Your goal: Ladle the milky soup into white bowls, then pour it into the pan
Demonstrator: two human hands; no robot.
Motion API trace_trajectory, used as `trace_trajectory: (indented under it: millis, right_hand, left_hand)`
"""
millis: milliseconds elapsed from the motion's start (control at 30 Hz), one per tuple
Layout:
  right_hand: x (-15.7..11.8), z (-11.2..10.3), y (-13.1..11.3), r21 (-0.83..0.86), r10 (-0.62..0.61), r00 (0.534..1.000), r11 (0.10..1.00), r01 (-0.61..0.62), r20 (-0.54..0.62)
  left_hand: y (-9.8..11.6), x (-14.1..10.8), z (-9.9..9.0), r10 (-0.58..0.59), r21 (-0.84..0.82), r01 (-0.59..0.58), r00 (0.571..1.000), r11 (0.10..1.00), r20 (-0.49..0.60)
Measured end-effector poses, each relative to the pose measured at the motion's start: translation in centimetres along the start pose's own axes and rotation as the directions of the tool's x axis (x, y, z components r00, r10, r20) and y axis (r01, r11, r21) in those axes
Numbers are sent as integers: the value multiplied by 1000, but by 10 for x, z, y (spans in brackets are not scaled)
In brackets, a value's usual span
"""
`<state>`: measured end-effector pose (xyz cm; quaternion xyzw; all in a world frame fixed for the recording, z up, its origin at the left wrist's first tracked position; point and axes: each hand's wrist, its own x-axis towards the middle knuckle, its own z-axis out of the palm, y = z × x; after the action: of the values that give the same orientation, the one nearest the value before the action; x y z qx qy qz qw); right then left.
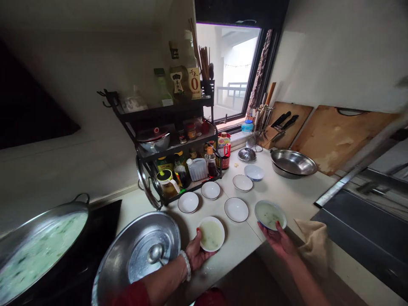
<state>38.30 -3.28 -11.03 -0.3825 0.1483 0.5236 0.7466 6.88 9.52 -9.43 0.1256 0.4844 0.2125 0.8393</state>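
My left hand (196,250) grips the near side of a white bowl (212,234) of pale green soup, thumb on its rim. On the right, my right hand (280,241) holds another bowl of soup (270,214) the same way, with bits of green in the liquid. Both bowls are upright over the counter's front part; whether they touch the counter I cannot tell. Behind them stand several bowls with nothing in them, among them a dark-rimmed bowl (236,209) between my hands. Left of my left hand, a ladle (155,254) lies in a large metal basin (111,255).
A wok (41,250) of green soup sits on the stove at far left. A black rack (178,149) with bottles and jars stands at the back. A steel pan (295,161), cutting boards (344,127), a beige cloth (312,238) and the sink (360,225) are on the right.
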Motion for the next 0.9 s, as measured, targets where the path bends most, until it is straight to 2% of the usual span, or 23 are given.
trace_trajectory:
  millis: [100,267,433,700,900]
  right_hand:
    - [2,2,-2,12,34,999,999,-34,0]
    - [2,2,-5,-28,46,999,999,-46,-1]
    - [1,0,-6,-48,34,999,998,-34,-10]
    - [-6,-2,-9,-117,25,1000,993,-27,-13]
    - [-3,-4,-17,-151,14,1000,988,-16,-14]
  left_hand:
    - [-1,0,3,-10,-49,7,998,999,-55]
    - [1,1,3,-8,-92,4,999,996,-37]
    - [5,2,4,15,-53,-15,1000,998,-17]
    - [24,-17,17,26,-55,-28,999,998,-35]
    - [36,-33,18,32,-70,-34,999,997,-25]
